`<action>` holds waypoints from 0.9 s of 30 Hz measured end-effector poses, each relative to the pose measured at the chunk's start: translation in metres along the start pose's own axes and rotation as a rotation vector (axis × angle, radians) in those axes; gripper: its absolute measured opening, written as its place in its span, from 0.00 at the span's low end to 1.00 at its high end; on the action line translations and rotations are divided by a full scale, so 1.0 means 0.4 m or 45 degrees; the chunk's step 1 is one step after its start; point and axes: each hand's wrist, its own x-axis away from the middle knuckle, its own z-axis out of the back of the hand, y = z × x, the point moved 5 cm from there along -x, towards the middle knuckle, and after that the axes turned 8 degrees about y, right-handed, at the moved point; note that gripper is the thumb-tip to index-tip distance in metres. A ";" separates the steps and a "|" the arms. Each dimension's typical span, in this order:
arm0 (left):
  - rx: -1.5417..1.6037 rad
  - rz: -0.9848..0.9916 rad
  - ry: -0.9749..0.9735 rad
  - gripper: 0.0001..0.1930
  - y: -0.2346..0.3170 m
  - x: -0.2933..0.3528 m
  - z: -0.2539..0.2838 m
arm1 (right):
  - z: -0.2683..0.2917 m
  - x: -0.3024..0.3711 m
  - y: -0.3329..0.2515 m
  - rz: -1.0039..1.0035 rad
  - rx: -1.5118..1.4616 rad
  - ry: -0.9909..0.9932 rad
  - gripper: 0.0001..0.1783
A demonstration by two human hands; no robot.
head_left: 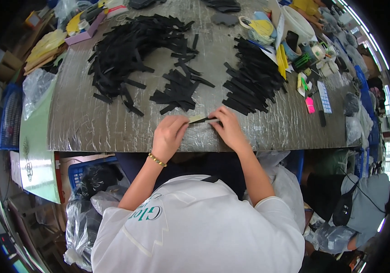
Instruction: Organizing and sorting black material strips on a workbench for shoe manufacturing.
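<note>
Near the front edge of the table, both my hands are closed in a pinch on one short black fabric strip [199,121]. My left hand [169,131] grips its left end, where a pale yellowish piece [195,118] lies along it. At the right end, my right hand [228,128] pinches the strip with finger and thumb, beside a small pale-grey bit. Just beyond my hands lies a small pile of black strips [176,91]. A bigger tangled heap of strips [120,57] is behind it to the left, and a more aligned pile [255,82] lies to the right.
The table [113,132] has a wrinkled, shiny covering. At its right are a white bucket [298,22], cups with tools, a pink tag [310,105] and yellow pieces. A lilac box [86,31] sits far left. Blue crates and plastic bags [83,230] flank me below.
</note>
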 end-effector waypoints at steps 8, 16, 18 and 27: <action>0.082 -0.217 -0.253 0.07 0.007 0.006 -0.108 | 0.024 0.076 -0.016 -0.184 -0.252 0.096 0.17; 0.077 -0.104 -0.428 0.09 0.022 0.035 -0.121 | 0.014 0.134 -0.024 -0.144 0.265 0.401 0.16; 0.079 -0.107 -0.362 0.10 0.027 0.043 -0.122 | 0.010 0.144 -0.028 -0.212 0.332 0.452 0.15; 0.098 -0.146 -0.325 0.11 0.037 0.040 -0.148 | 0.006 0.151 -0.030 -0.305 0.189 0.501 0.10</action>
